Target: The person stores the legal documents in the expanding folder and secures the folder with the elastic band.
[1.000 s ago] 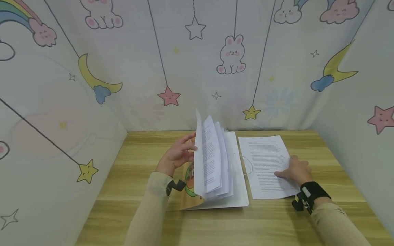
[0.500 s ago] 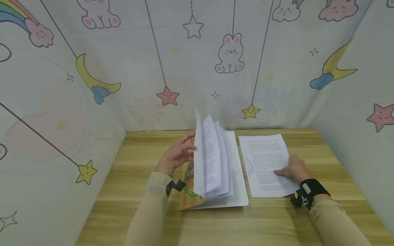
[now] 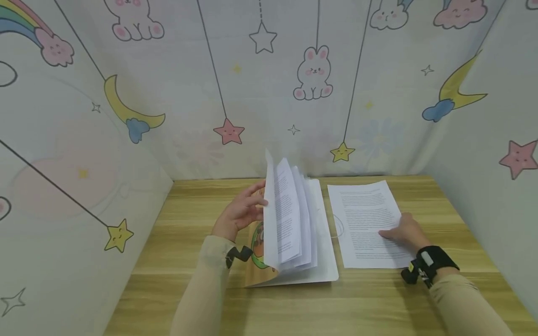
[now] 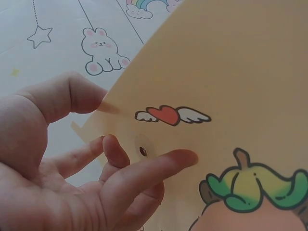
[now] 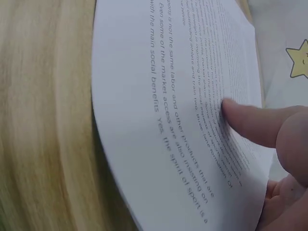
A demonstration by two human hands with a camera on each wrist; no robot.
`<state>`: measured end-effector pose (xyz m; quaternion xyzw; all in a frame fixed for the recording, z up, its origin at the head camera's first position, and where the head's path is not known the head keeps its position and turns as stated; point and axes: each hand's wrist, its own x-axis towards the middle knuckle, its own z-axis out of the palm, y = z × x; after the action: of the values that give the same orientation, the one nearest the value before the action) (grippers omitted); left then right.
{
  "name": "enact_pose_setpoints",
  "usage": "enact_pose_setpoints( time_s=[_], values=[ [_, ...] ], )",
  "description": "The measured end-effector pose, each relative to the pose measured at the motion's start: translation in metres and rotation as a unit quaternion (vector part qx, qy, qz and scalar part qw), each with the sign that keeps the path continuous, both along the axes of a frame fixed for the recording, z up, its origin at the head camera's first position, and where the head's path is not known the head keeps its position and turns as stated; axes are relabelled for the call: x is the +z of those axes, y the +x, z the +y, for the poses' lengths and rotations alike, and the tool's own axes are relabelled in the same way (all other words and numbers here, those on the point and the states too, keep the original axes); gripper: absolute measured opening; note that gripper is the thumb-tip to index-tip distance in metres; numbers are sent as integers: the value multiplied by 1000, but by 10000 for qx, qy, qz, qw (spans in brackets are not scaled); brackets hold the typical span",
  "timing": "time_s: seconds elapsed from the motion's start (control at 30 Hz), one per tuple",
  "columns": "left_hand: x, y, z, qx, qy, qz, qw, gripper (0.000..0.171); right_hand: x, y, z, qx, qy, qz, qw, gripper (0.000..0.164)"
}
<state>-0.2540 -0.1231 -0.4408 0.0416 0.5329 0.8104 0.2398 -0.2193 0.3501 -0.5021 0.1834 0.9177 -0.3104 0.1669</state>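
Tabletop (image 3: 290,310): sheet (image 3: 365,221) seemingly between right fingers (image 5: 284,196).

Folder (image 4: 250,94): tan cover, printed with a red heart (image 4: 166,115) with white wings and a green-and-yellow leaf motif (image 4: 252,187). Loose sheet (image 3: 363,224), right of folder: white, dark text lines. Bench (image 3: 294,310), beneath folder: yellow-brown wood grain. Backdrop (image 3: 269,102), behind folder: white, pink and yellow stars (image 3: 229,132).

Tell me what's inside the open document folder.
Inside the document folder, several paper sheets stand fanned; one shows printed lines. Those behind it are mostly covered, so their number and print cannot be told.
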Motion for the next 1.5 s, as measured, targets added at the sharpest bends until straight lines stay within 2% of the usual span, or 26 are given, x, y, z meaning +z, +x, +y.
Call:
enact_pose_setpoints(
  time_s=[0.17,0.37,0.5,0.67,0.8,1.03,1.33,1.5],
  values=[
    [0,0,0,27,-1,-32,10000,73,2,0,7,97,41,37,9999,68],
    [1,-1,-1,-6,-8,20,10000,72,-2,-4,18,32,-13,146,9999,53],
    [0,-1,-1,-30,-1,14,10000,72,-6,-3,27,175,-56,365,9992,43],
    [0,-2,-1,-18,1,43,10000,72,-5,4,37,508,-263,618,9964,44],
    [-1,-2,-1,-10,5,41,10000,72,-4,10,43,625,-341,786,9944,38],
    [-1,-3,-1,-38,73,26,10000,73,4,22,52,458,-508,868,9939,50],
    [1,-1,-2,-23,66,38,10000,73,14,28,65,267,-778,1258,9886,47],
    [1,-1,-3,-20,16,52,10000,72,17,29,73,122,-785,1365,9875,52]
  ],
)
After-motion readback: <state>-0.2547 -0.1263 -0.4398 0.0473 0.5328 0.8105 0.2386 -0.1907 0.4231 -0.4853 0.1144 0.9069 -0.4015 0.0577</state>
